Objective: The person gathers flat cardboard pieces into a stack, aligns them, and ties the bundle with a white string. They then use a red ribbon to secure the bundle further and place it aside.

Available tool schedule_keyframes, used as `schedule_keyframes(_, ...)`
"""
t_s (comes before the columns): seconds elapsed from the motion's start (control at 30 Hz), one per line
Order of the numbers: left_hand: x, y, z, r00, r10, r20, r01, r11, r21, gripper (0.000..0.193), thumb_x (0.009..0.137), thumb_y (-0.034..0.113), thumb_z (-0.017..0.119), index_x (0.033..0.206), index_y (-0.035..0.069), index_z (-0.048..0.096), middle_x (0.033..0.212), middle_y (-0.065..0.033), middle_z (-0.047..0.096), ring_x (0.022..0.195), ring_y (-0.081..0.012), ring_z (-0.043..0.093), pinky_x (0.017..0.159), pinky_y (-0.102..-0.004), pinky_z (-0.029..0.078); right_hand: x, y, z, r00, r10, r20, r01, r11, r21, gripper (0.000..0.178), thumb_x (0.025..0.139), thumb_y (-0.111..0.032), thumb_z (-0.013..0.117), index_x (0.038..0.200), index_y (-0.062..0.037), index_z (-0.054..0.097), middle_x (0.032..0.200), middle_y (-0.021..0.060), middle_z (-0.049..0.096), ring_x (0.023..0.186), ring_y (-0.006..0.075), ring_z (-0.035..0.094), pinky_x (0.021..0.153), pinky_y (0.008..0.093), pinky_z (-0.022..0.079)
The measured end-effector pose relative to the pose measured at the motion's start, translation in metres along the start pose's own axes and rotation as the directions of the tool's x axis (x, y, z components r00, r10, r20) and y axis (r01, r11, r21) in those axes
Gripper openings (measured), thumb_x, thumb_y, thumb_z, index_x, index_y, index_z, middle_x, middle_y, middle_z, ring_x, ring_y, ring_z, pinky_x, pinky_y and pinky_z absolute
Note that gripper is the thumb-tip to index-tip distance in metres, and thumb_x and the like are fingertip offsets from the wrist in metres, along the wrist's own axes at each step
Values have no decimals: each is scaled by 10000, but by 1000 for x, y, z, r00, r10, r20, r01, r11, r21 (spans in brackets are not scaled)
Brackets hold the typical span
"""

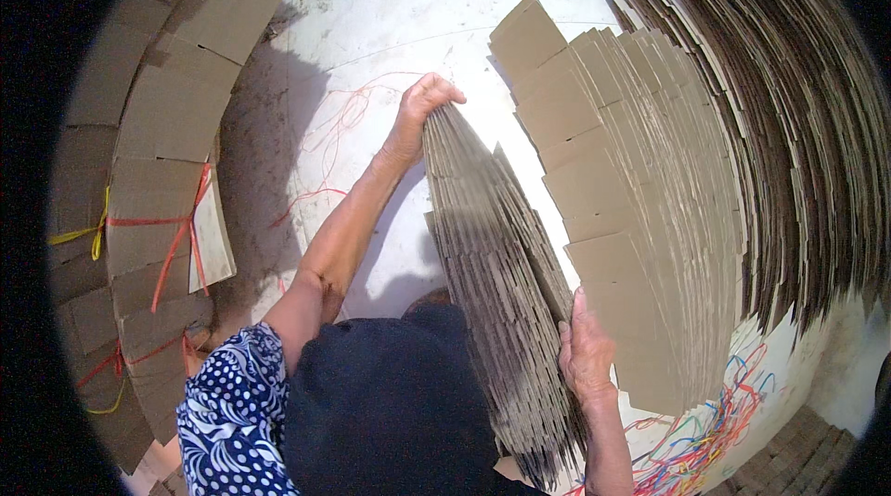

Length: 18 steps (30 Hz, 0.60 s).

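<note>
Two hands hold a stack of flat cardboard sheets on edge.

I see the left hand (422,111) curled over the far top edge of the cardboard stack (497,283), gripping it. The right hand (587,352) is closed on the near side edge of the same stack. The stack stands up on its edges in the middle, right in front of a dark cap (390,403). Just beside it on the right a big fanned pile of cardboard (640,218) leans, almost touching. On the left lie tied bundles (167,218) with red and yellow string. Between them the white floor (390,23) is bare and gives room to move. Thin red strings (334,125) lie there. Coloured strings (705,445) lie at the lower right.
</note>
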State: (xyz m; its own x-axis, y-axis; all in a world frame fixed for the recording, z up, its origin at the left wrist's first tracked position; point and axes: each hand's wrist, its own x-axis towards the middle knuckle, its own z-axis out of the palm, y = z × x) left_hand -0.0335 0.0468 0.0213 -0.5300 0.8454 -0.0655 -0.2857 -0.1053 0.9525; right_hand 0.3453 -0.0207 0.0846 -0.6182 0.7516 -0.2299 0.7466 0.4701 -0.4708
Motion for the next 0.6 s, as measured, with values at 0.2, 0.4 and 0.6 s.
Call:
schedule_keyframes(0.2, 10, -15, -16, 999, -31, -8, 31, 999, 24, 142, 763, 153, 531, 671, 55, 487, 659, -38, 515, 642, -125, 462, 725, -261, 408, 17, 21, -24, 951, -231, -206, 193, 962, -192, 488, 785, -86, 628, 1243, 3, 487, 1116, 175, 572, 1033, 338, 542, 844, 435, 434)
schedule_keyframes(0.4, 8, -13, -13, 999, -10, -32, 11, 999, 39, 107, 741, 109, 517, 658, 46, 491, 640, -38, 515, 619, -117, 462, 712, -250, 406, 97, 37, -28, 894, -30, -447, -154, 916, -369, 526, 764, -155, 683, 1232, -12, 490, 1012, 149, 539, 933, 314, 513, 781, 417, 419)
schedule_keyframes(0.6, 9, -15, -15, 999, 32, -28, -32, 999, 19, 93, 732, 95, 493, 662, 37, 511, 622, -30, 529, 573, -91, 458, 571, -223, 393, 85, -14, -19, 947, -17, -322, -123, 905, -408, 647, 732, -182, 722, 1289, -18, 436, 926, 122, 506, 855, 294, 497, 749, 417, 395)
